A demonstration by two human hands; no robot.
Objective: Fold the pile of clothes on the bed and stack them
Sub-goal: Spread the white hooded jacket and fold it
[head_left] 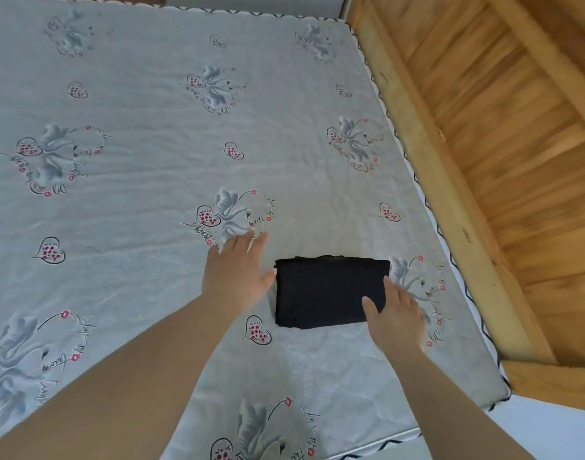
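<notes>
The folded black garment (329,291) lies flat near the bed's (125,134) right edge. Both hands flank it with straight fingers, holding nothing: left hand (238,273) beside it, right hand (394,314) touching its corner, probably squaring it.

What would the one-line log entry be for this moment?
black folded garment flat on bed sheet | left hand open beside it | right hand open, touching its right edge | no pile visible

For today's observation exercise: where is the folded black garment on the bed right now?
In the head view, the folded black garment lies right of centre on the grey printed bedsheet, between the left hand and right hand.
</notes>
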